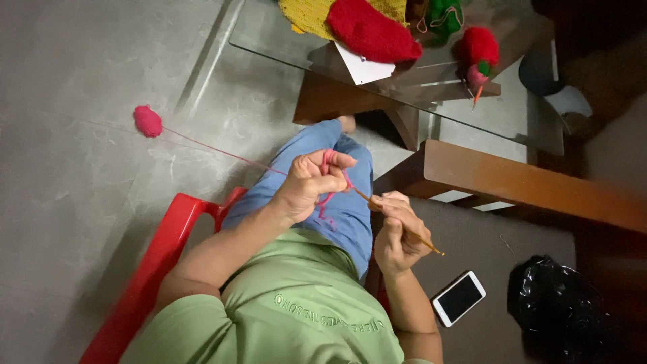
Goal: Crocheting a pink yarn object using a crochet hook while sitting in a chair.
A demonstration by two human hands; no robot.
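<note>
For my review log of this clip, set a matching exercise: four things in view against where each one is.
Things:
1. pink yarn ball
2. crochet hook
3. phone
4. red knitted piece

Places:
A. on the glass table
B. on the grey floor, at the far end of the strand
C. in the right hand
D. lying screen-up beside the black bag

Pairs: 1-B, 2-C, 3-D, 4-A. The left hand has pink yarn wound round its fingers.
</note>
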